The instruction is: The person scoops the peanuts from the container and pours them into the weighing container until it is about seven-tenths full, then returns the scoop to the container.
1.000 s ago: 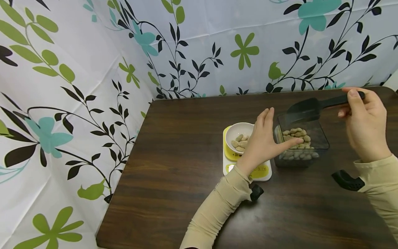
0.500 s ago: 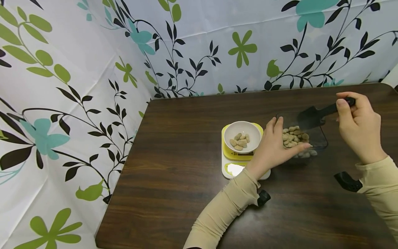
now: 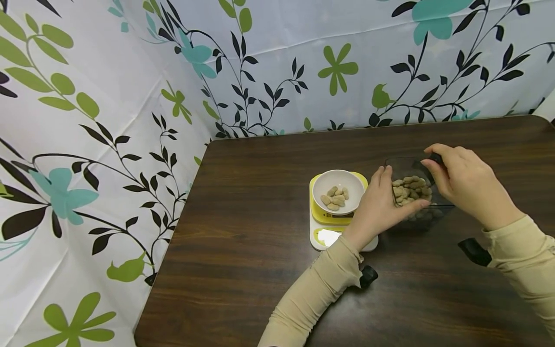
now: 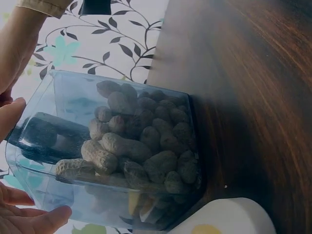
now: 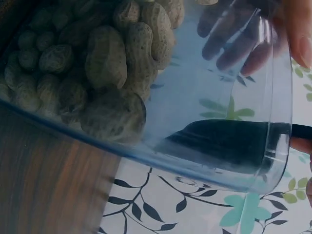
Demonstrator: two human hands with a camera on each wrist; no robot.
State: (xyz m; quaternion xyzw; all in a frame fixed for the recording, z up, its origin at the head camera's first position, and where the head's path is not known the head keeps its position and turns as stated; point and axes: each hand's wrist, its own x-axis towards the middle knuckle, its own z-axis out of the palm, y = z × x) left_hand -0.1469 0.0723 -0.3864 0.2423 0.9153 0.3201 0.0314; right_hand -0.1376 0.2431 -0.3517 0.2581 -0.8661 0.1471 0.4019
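Note:
In the head view my left hand (image 3: 375, 207) steadies the left corner of a clear plastic container (image 3: 400, 165), fingers along one side and thumb across the front. Peanuts in their shells (image 3: 409, 188) lie inside it. Over the container's right part, my right hand (image 3: 466, 180) grips a black scoop by its handle (image 3: 436, 158) and hides much of it. Through the clear wall, the right wrist view shows the scoop's dark blade (image 5: 219, 144) inside the container, close to the peanuts. Fingertips of the left hand (image 5: 234, 53) show through the same plastic.
Left of the container stands a yellow and white kitchen scale (image 3: 318, 231). On it sits a white bowl (image 3: 353, 193) with several peanuts. Dark wooden tabletop (image 3: 243, 207) surrounds them, and a leaf-patterned curtain (image 3: 282, 62) hangs behind and to the left.
My right hand has moved left and down, bringing the scoop from above the container into it. The left hand has shifted slightly right, uncovering more of the bowl.

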